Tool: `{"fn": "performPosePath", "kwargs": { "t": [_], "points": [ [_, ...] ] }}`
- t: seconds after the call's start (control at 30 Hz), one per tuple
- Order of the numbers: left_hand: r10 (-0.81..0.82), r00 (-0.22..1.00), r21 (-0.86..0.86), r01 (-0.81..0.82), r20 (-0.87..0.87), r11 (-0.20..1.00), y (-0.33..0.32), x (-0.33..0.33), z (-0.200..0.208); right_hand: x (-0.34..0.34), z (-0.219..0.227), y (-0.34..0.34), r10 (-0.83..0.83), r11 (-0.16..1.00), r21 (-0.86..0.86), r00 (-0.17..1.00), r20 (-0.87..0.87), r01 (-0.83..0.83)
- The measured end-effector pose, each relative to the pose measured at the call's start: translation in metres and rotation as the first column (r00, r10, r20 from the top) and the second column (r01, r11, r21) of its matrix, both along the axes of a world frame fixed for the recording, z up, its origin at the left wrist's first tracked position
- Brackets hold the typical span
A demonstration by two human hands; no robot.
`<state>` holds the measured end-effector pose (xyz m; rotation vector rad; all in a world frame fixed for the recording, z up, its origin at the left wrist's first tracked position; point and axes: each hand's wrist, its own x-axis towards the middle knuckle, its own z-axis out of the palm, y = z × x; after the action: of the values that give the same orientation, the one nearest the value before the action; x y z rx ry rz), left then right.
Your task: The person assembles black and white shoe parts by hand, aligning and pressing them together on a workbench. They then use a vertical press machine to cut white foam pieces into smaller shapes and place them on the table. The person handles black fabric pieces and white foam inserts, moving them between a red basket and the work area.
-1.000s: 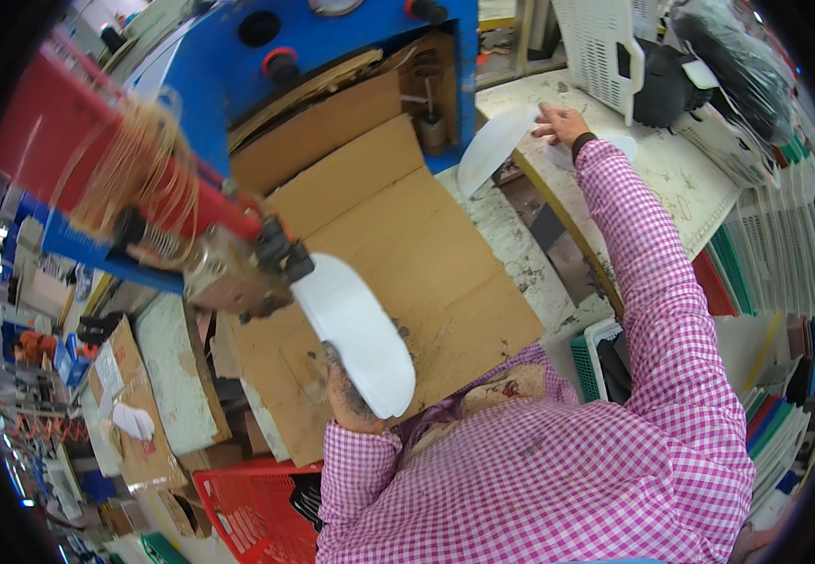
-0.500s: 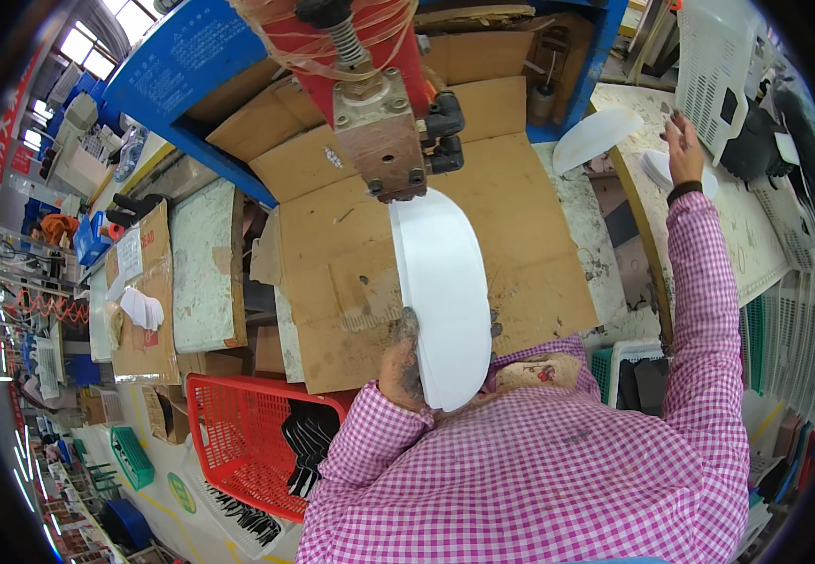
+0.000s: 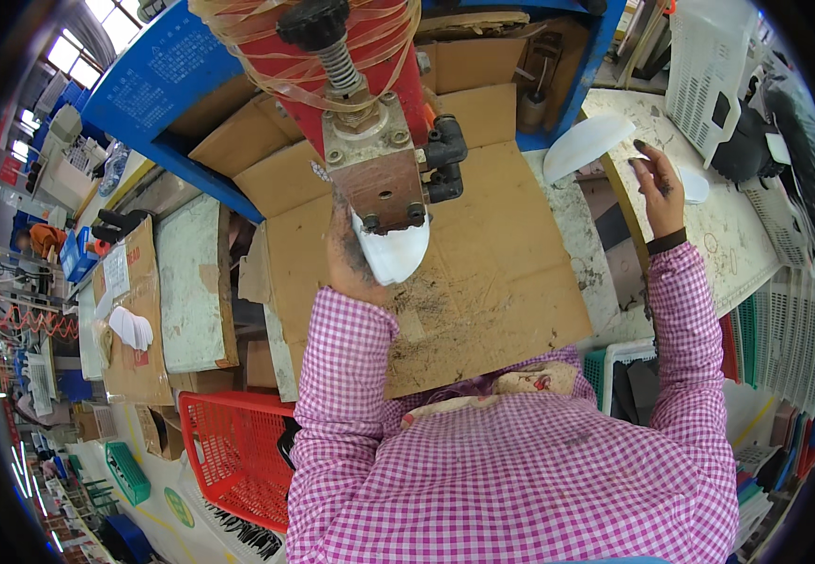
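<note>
Beneath the machine's metal head (image 3: 379,183), a stack of thin white half-moon sheets (image 3: 398,252) shows only its near end. My left hand (image 3: 349,258) grips the stack along its left side; the fingertips are hidden behind the head. My right hand (image 3: 659,188) is off to the right over the side table, empty, with its fingers apart and slightly bent. Dark smudges mark its fingertips. Close by it lie a translucent white half-moon sheet (image 3: 590,146) and a smaller-looking white piece (image 3: 695,186), partly hidden by the hand.
Brown cardboard (image 3: 492,282) lines the bench inside a blue machine frame (image 3: 168,80). A red plastic basket (image 3: 229,451) stands at lower left. White crates (image 3: 708,85) are at far right. White cut pieces (image 3: 131,326) lie on cardboard at left.
My left hand has carried the white sheets forward and left, under the machine head. My right hand has come a little nearer and left over the side table.
</note>
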<state>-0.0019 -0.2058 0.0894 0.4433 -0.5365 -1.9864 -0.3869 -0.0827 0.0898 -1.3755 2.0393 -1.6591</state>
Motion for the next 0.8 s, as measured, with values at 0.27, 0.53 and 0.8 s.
{"fn": "performPosePath", "kwargs": {
  "t": [0.27,0.53,0.8],
  "points": [
    [-0.236,0.971,0.252,0.217,0.045,0.943,0.110,0.057,-0.008,0.068,-0.009,0.043,0.230,0.973,0.005,0.970,0.073,-0.231],
    [-0.074,0.968,0.293,0.001,0.238,0.956,0.129,0.051,-0.019,0.176,-0.026,0.088,0.529,0.811,0.041,0.762,0.373,-0.583],
    [-0.020,1.000,-0.034,0.019,-0.013,0.999,0.111,0.000,-0.012,0.242,-0.032,0.088,0.509,0.743,0.011,0.576,0.639,-0.669]
  ]
}}
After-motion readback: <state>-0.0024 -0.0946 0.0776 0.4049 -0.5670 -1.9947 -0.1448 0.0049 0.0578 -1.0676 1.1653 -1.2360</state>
